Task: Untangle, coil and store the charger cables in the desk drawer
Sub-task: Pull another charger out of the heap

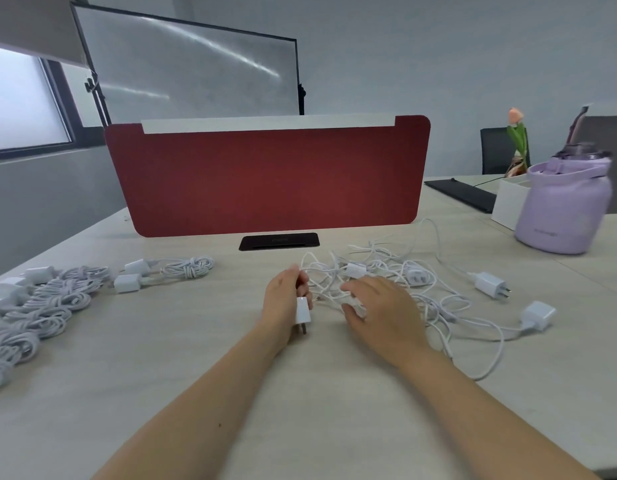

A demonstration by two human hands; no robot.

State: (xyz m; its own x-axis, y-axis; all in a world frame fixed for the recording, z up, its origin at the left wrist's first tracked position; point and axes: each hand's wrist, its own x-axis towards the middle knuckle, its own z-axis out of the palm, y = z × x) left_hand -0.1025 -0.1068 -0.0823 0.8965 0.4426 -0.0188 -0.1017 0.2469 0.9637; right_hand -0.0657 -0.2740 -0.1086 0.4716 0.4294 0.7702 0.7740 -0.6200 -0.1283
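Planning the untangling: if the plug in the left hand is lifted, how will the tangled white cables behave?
Probably floppy: the tangled cables lie in slack, thin loops, so they should sag and trail behind the plug. Likely light, but crossing strands may drag a neighbouring adapter along.

Two slim arms, bare along their whole visible length, end in the left hand [282, 299] and the right hand [383, 313] — both bare as well. A small dark mole [219, 425] marks the left arm, over the near part of the desk [144, 358].
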